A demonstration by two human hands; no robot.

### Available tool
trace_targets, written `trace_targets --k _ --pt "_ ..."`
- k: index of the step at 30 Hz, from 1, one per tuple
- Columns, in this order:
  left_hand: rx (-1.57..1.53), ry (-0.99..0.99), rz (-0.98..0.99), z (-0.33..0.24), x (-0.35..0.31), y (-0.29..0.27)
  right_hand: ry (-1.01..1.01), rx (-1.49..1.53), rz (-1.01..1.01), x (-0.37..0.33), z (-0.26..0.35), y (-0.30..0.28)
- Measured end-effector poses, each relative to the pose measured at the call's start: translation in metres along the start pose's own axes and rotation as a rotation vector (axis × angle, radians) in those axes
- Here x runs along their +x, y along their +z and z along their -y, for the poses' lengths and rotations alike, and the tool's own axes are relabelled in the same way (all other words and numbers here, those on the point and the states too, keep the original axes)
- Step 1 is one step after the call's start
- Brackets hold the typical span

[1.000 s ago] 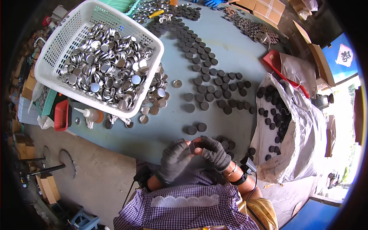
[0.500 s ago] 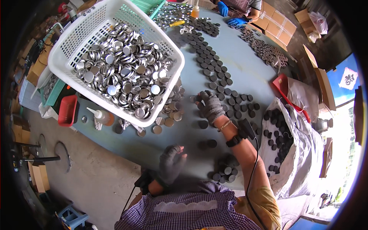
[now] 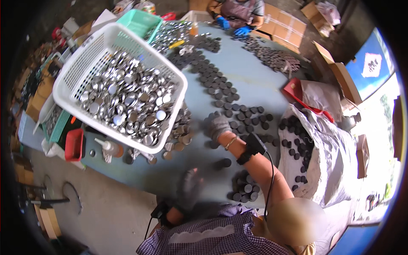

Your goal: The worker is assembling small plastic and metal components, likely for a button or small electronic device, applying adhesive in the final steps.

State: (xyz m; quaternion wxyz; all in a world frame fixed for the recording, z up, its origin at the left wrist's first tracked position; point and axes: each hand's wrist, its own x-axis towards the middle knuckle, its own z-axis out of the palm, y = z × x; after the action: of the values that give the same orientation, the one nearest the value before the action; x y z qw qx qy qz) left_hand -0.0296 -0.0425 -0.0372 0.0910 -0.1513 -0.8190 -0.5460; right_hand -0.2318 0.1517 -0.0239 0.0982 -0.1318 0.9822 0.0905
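Evidently small, rigid pieces: dark round discs strung in a loose trail across the grey-blue table, flat faces up, its near end spreading right beside the right hand. That hand, in a grey fingerless glove, has its arm stretched out and fingers curled low over the surface; fingertips hidden, so cannot tell whether a disc is pinched. Left hand, dark-gloved, hangs near the table's front edge, partly curled but blurred; contents, if any, cannot be told. Judgement on handling: discs look light, stiff, matte, so fair grip and little risk of breakage; best taken by the rim, thumb opposite 1 or 2 fingers, since a flat face gives no purchase. Just ahead of the left hand's side, 2 dark discs sit close together; a heap of more lies nearer the body. Left of the trail, loose silver discs lie against a white basket loaded with shiny silver discs; these look slicker, probably thin-edged, again rim holds. Right side: white sack with dark discs at its mouth, red dustpan beyond. Far edge: co-worker's blue-gloved hands beside another spread of discs.
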Motion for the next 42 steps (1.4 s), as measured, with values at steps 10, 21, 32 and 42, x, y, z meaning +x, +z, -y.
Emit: trace_targets --k 10,21,32,42 --pt "0.470 0.201 0.250 0.004 0.041 0.053 0.541 0.605 -0.798 -0.190 -0.096 0.089" --pt "0.587 0.114 0.316 0.006 0.072 0.094 0.692 0.238 -0.782 -0.218 -0.150 0.137" --pt "0.675 0.157 0.281 0.013 0.085 0.094 0.375 0.067 -0.403 -0.201 -0.138 0.108" --pt "0.718 0.134 0.363 0.005 0.115 0.107 0.310 0.295 -0.439 -0.183 -0.107 0.120"
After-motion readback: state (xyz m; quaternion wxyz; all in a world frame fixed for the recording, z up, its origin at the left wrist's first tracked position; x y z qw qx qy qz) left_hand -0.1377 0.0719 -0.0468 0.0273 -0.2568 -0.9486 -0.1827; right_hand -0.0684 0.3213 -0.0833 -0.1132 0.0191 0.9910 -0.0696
